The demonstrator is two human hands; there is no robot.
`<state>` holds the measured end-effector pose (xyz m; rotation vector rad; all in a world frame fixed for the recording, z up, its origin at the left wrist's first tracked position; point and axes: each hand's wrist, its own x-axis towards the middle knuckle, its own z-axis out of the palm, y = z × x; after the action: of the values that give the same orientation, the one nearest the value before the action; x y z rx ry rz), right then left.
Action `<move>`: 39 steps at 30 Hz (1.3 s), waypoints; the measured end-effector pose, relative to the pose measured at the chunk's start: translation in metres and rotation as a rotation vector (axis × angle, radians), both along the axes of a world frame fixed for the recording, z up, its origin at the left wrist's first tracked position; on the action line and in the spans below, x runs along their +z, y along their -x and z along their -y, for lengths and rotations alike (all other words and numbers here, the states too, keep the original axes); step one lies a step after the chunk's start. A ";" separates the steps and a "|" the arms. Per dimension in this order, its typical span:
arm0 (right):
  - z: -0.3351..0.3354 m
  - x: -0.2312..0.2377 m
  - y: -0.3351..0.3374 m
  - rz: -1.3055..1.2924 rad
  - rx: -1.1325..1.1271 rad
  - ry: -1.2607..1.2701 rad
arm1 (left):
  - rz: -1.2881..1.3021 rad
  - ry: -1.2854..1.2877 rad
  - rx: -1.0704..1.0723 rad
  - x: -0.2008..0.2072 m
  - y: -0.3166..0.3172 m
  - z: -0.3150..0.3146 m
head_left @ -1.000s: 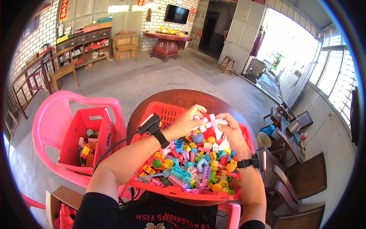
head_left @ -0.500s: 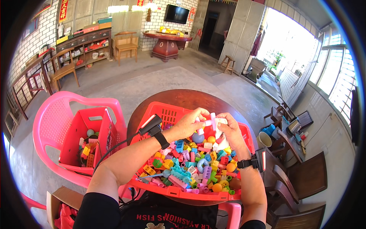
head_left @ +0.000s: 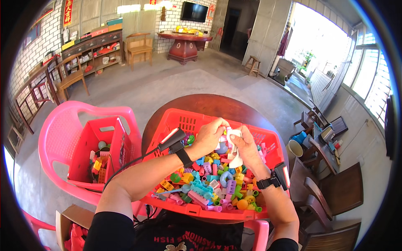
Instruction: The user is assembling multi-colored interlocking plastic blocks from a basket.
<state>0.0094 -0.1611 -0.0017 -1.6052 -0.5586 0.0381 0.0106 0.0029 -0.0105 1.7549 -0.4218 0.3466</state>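
Observation:
Above the heaped basket, my left hand (head_left: 210,136) is closed on a pale pink toy pipe piece (head_left: 225,132), most of it covered by fingers and cloth. My right hand (head_left: 247,145) presses a white cloth (head_left: 235,158) against that piece, its loose end hanging down. Both hands nearly touch. Below them the red plastic basket (head_left: 184,207) holds many colourful toy blocks (head_left: 200,184), pipe pieces and balls, with an orange ball (head_left: 242,204) near the front. A blue-grey ball under the hands is partly hidden.
The basket stands on a round brown table (head_left: 201,102). To the left, a pink plastic chair (head_left: 50,138) carries a smaller red bin (head_left: 86,163) with some blocks inside. An open cardboard box (head_left: 77,215) sits at the lower left. Wooden chairs (head_left: 339,192) line the right side.
The white cloth has come over the pink pipe piece, which now shows far less. My right hand has moved slightly left and down, and the cloth's end hangs lower.

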 end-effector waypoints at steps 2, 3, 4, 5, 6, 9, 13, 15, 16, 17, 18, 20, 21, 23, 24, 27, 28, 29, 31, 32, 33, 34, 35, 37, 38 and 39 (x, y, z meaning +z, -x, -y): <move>-0.001 0.000 0.000 -0.004 0.006 -0.008 | 0.075 -0.033 0.031 -0.001 0.000 0.001; -0.001 -0.003 -0.001 -0.010 -0.001 -0.006 | 0.050 -0.072 0.022 -0.002 0.001 0.000; 0.000 -0.005 -0.002 -0.016 -0.007 -0.005 | 0.048 -0.070 0.018 -0.003 0.002 0.001; 0.002 -0.004 -0.004 -0.015 -0.012 -0.003 | 0.036 -0.084 -0.010 -0.003 0.005 0.004; 0.004 -0.003 -0.006 0.075 -0.064 0.054 | 0.024 -0.099 -0.039 -0.003 0.006 0.005; 0.009 0.000 -0.013 0.238 -0.193 0.126 | -0.061 -0.050 -0.185 0.006 0.012 0.007; 0.013 -0.001 -0.022 0.225 -0.246 0.069 | 0.243 -0.268 -0.173 0.002 0.018 0.012; 0.014 0.006 -0.017 0.137 -0.232 0.046 | 0.305 -0.320 -0.119 0.012 0.024 0.010; 0.016 0.006 -0.019 0.130 -0.239 0.047 | 0.374 -0.371 -0.056 0.015 0.023 0.009; 0.017 0.007 -0.021 0.012 -0.181 -0.096 | 0.532 -0.377 -0.048 0.015 0.018 0.008; 0.018 0.009 -0.021 -0.105 -0.124 -0.238 | 0.525 -0.375 -0.051 0.013 0.016 0.006; 0.018 0.016 -0.016 -0.146 -0.116 -0.241 | 0.632 -0.580 -0.086 0.010 0.015 0.000; 0.017 0.020 -0.011 -0.190 -0.087 -0.168 | 0.686 -0.608 -0.011 0.010 0.015 0.000; 0.015 0.018 -0.011 -0.183 -0.086 -0.048 | 0.537 -0.473 -0.051 0.011 0.016 0.000; 0.016 0.017 -0.010 -0.191 -0.091 -0.047 | 0.399 -0.339 -0.091 0.014 0.017 0.002; 0.018 0.022 -0.005 -0.020 -0.087 0.067 | 0.152 -0.104 -0.158 0.019 0.019 0.004; 0.015 0.017 -0.008 -0.029 -0.088 0.065 | -0.011 0.078 -0.217 0.018 0.018 0.004; 0.012 0.013 -0.011 0.137 -0.087 0.110 | -0.073 0.182 -0.268 0.018 0.013 0.003; 0.016 0.013 -0.011 0.303 -0.091 0.309 | -0.200 0.278 -0.322 0.014 0.011 0.000; 0.018 0.014 -0.012 0.311 -0.091 0.313 | -0.310 0.384 -0.375 0.017 0.013 -0.004; 0.019 0.014 -0.015 0.393 -0.068 0.355 | -0.398 0.395 -0.392 0.020 0.013 -0.006; 0.018 0.016 -0.016 0.477 -0.044 0.396 | -0.388 0.396 -0.392 0.021 0.013 -0.010; 0.014 0.017 -0.013 0.483 -0.042 0.394 | -0.517 0.446 -0.445 0.017 0.008 -0.013; 0.002 0.023 0.000 0.192 0.028 0.048 | -0.674 0.465 -0.483 0.013 0.002 -0.013; 0.007 0.021 -0.003 0.198 0.023 0.046 | -0.670 0.459 -0.488 0.015 0.004 -0.010; 0.014 0.017 -0.008 0.256 -0.003 0.138 | -0.587 0.391 -0.468 0.018 0.007 -0.006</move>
<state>0.0172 -0.1750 0.0153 -1.7578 -0.7648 -0.1354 0.0036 0.0089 0.0076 1.2480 -0.2967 -0.3938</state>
